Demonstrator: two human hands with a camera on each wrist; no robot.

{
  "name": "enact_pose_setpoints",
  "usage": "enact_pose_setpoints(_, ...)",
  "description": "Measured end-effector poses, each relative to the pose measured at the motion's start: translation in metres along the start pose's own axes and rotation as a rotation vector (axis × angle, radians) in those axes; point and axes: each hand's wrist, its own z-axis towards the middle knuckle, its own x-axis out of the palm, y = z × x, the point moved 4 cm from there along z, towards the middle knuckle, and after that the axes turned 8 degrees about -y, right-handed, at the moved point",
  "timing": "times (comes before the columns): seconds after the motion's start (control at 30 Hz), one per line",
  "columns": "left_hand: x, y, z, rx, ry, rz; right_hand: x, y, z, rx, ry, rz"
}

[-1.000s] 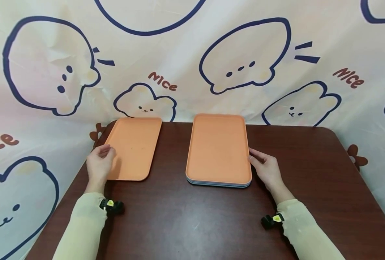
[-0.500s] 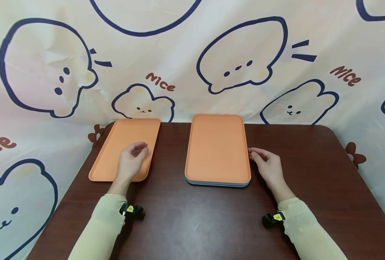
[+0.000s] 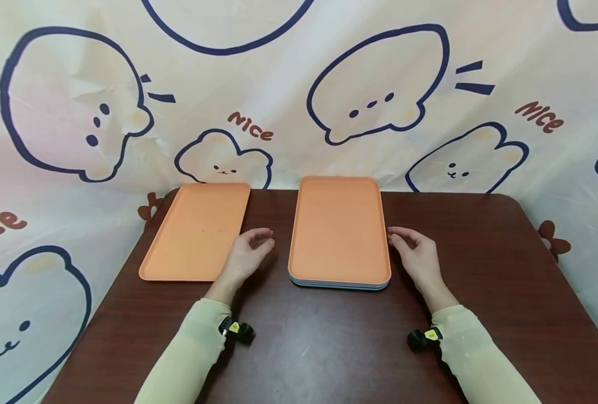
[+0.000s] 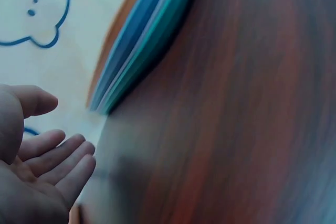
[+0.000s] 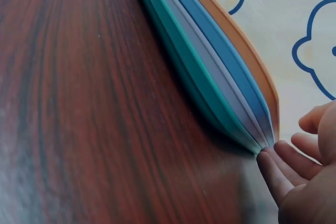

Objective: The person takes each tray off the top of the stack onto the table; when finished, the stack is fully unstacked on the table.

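Note:
In the head view an orange tray point(image 3: 339, 230) tops a stack in the middle of the table. Below it, the right wrist view shows a blue tray point(image 5: 226, 45), a pale lilac tray point(image 5: 210, 61) and a green tray point(image 5: 189, 77). A separate orange tray point(image 3: 195, 233) lies flat on the left. My left hand point(image 3: 245, 255) is between that tray and the stack, fingers loosely extended, holding nothing. At the stack's right side is my right hand point(image 3: 420, 264), its fingers relaxed. In the right wrist view its fingertips point(image 5: 268, 156) appear to touch the tray edges.
The dark brown wooden table point(image 3: 309, 342) has rounded far corners. A cloth backdrop point(image 3: 288, 73) printed with cartoon bears hangs right behind it and along both sides. Both trays' far ends lie near the table's back edge.
My left hand has moved right, from the left edge of the separate orange tray across it toward the stack. My right hand has stayed beside the stack, and the trays have not moved.

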Motion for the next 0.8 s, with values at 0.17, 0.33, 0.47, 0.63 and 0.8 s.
enact_pose_setpoints(0.17,0.023,-0.004,-0.001,0.004,0.035,-0.047,0.002,-0.003,0.002,-0.015,0.006,-0.050)
enact_pose_setpoints(0.33,0.038,-0.008,-0.001,-0.009,0.065,-0.126,0.005,-0.005,0.002,-0.005,0.023,-0.093)
enact_pose_setpoints(0.47,0.046,-0.010,-0.001,-0.020,0.070,-0.140,0.007,-0.004,0.002,0.005,0.038,-0.122)
enact_pose_setpoints(0.63,0.051,-0.010,-0.002,-0.014,0.065,-0.128,0.009,-0.004,0.002,0.011,0.049,-0.144)
enact_pose_setpoints(0.8,0.052,-0.011,-0.002,-0.010,0.070,-0.127,0.010,-0.004,0.002,0.010,0.044,-0.143)
